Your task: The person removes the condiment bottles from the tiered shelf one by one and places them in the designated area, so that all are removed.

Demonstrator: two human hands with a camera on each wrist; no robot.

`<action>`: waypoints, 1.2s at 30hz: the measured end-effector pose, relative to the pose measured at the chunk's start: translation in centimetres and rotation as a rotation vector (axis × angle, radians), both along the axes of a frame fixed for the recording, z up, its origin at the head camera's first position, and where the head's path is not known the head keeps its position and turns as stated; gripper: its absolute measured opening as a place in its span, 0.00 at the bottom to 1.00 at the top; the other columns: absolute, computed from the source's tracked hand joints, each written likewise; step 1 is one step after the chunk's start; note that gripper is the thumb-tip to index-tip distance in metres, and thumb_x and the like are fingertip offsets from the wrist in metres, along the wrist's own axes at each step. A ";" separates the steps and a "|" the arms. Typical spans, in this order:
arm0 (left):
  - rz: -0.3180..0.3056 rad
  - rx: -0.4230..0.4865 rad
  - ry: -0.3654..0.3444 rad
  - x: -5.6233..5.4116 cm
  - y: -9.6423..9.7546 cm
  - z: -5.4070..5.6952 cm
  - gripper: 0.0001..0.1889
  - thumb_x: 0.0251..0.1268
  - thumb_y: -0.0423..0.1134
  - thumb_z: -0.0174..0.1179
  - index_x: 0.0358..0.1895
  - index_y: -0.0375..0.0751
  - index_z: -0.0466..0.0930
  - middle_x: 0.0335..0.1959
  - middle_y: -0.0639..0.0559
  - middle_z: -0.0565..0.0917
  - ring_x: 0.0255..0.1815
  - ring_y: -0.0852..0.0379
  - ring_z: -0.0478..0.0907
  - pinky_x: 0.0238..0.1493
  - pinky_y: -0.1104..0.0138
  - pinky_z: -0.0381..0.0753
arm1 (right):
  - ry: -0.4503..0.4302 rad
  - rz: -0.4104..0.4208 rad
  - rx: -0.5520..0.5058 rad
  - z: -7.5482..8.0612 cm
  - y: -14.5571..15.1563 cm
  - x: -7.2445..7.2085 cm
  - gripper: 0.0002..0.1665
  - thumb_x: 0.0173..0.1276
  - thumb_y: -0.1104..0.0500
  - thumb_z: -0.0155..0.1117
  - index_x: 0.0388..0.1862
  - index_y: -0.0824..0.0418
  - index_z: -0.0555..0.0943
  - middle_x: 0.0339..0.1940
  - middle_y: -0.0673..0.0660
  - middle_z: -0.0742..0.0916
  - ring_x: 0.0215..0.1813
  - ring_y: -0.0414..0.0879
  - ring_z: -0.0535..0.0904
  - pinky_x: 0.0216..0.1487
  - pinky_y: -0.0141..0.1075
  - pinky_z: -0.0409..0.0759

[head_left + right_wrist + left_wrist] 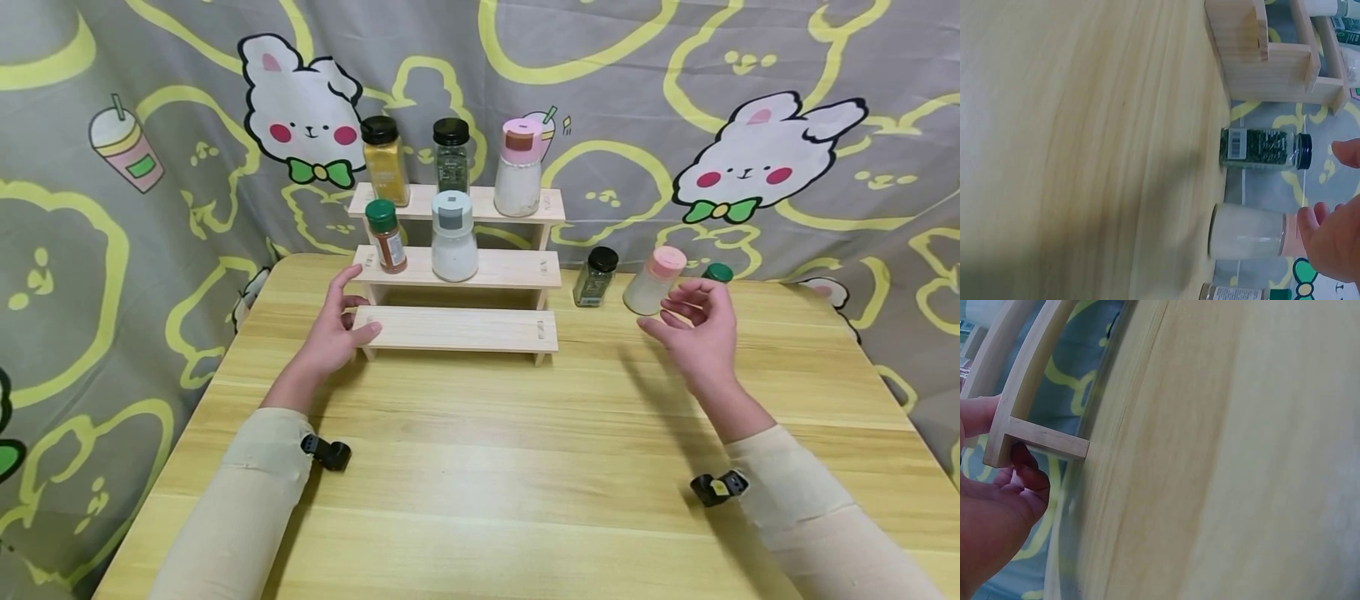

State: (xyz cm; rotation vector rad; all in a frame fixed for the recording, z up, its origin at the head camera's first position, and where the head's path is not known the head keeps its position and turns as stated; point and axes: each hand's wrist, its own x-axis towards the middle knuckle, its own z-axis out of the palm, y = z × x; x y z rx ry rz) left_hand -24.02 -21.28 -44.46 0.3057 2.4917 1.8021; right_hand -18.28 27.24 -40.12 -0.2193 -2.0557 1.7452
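Note:
My left hand (330,335) grips the left end of the lowest step of a three-tier wooden rack (457,330). In the left wrist view, the thumb lies on one face of the step's board (1021,387) and curled fingers are tucked behind it. My right hand (701,333) hovers by a pink-capped shaker (645,293) with loosely bent fingers and nothing between them. Left of that shaker stands a black-capped herb jar (1263,149). A green-capped jar (718,272) is mostly hidden behind the right hand.
On the rack's top tier are a yellow spice jar (386,171), a black-capped jar (452,162) and a pink-capped white shaker (517,183). The middle tier holds a green-capped red spice jar (390,248) and a grey-capped shaker (454,250). A patterned curtain (615,100) hangs behind the table (480,483).

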 end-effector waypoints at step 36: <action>0.005 0.004 -0.012 0.1 0.1 0.2 0.48 0.67 0.24 0.61 0.79 0.67 0.45 0.62 0.34 0.65 0.50 0.42 0.70 0.43 0.64 0.72 | 0.045 0.128 -0.037 2.4 -6.4 -1.1 0.44 0.48 0.73 0.80 0.63 0.55 0.73 0.56 0.64 0.76 0.54 0.51 0.77 0.57 0.40 0.77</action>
